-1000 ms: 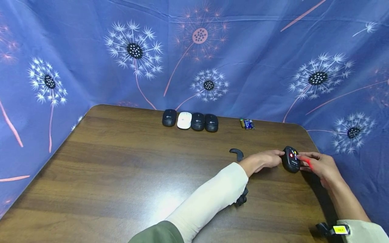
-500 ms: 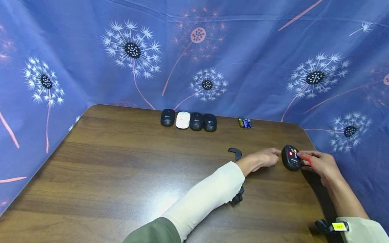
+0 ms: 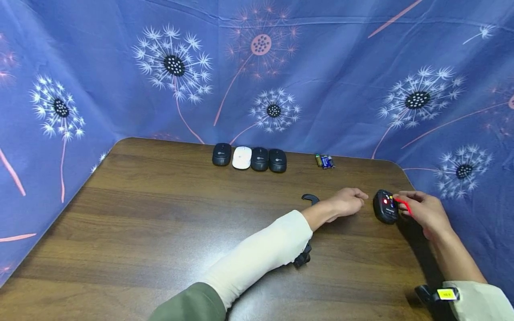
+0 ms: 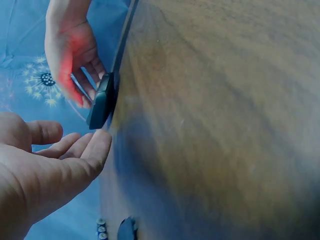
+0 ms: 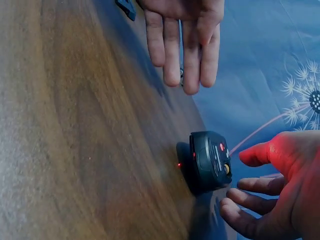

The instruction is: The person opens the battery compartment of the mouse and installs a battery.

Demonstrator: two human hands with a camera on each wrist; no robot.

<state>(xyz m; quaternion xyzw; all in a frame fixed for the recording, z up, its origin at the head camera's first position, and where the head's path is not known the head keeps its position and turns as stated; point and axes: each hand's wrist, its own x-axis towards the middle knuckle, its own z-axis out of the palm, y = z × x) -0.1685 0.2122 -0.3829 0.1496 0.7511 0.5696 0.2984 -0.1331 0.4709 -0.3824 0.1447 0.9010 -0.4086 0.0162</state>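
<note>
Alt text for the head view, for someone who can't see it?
A person's left hand and right hand flank a black mouse showing its red-lit underside on a wooden table; four mice and some batteries sit along the far edge.

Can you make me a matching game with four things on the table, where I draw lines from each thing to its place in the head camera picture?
Things:
1. white mouse
2. batteries
3. mouse with the red light
4. curved dark piece

Places:
A. between the left hand and the right hand
B. bunched near the table's far edge, right of the row of mice
C. partly hidden behind the left wrist
D. in a row with three black mice

Right pairs: 1-D, 2-B, 3-A, 4-C
</note>
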